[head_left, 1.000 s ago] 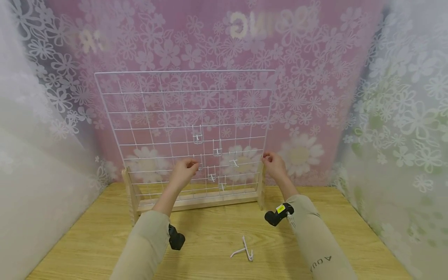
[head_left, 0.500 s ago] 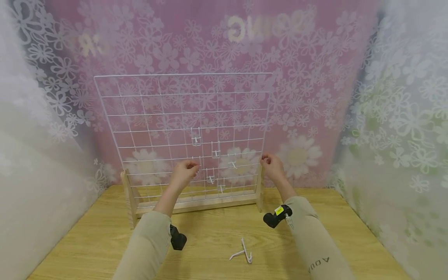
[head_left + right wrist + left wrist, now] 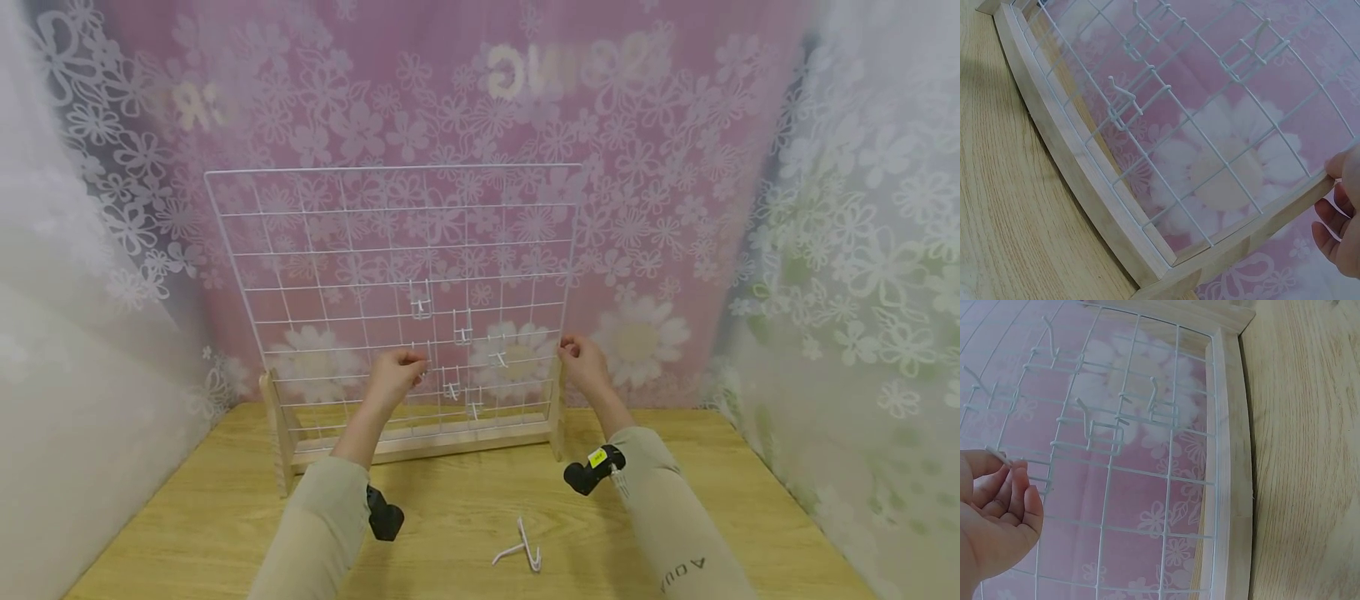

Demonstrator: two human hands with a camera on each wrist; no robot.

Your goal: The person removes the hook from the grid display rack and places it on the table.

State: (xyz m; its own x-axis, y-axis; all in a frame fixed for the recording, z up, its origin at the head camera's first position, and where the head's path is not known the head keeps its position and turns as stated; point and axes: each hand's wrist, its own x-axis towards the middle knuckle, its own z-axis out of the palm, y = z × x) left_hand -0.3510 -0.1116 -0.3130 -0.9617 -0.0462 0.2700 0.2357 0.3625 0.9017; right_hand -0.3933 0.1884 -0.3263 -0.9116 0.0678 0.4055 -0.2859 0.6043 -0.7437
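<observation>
A white wire grid panel (image 3: 390, 169) stands upright in a wooden stand (image 3: 465, 448). My left hand (image 3: 392, 379) pinches the prong of a white wire hook (image 3: 999, 456) between thumb and fingertips, at the grid's lower middle. That hook's back part overlaps the grid wires and is partly hidden by the fingers. On the right, my right hand (image 3: 588, 365) grips the grid's side edge between thumb and forefinger, just at the top of the wooden upright (image 3: 1254, 234). Several other white hooks hang on the grid, among them an upper hook (image 3: 422, 310) and a lower hook (image 3: 452, 390).
One loose white hook (image 3: 528, 546) lies on the wooden table (image 3: 465, 492) in front of the stand, between the two forearms. A pink floral curtain (image 3: 660, 208) hangs close behind the grid, with pale floral side walls left and right.
The head view has tilted up a little, so the grid and table appear lower. Both hands keep their places and holds, and the loose hook lies where it was.
</observation>
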